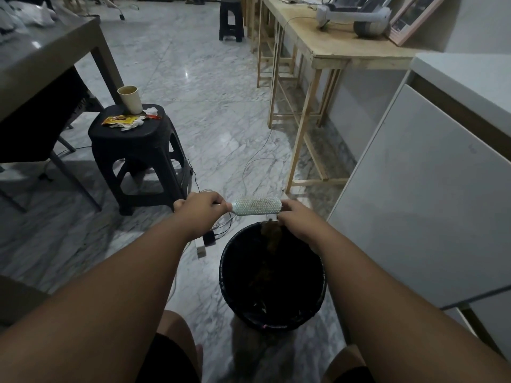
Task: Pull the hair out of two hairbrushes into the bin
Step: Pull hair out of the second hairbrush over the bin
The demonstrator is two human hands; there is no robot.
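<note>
A pale round hairbrush (255,206) is held level just beyond the far rim of a black bin (272,322) on the marble floor. My left hand (200,210) is shut on its handle. At the brush's right end, my right hand (297,221) pinches a brown clump of hair (270,235) that hangs below the brush, over the bin's opening. The bin's inside is dark, with some debris in it. No second hairbrush is visible.
A black plastic stool (138,156) with a paper cup (130,99) and wrappers stands to the left. Cables and a charger (209,239) lie on the floor by the bin. A white cabinet (420,194) is on the right, behind it a wooden table (326,48).
</note>
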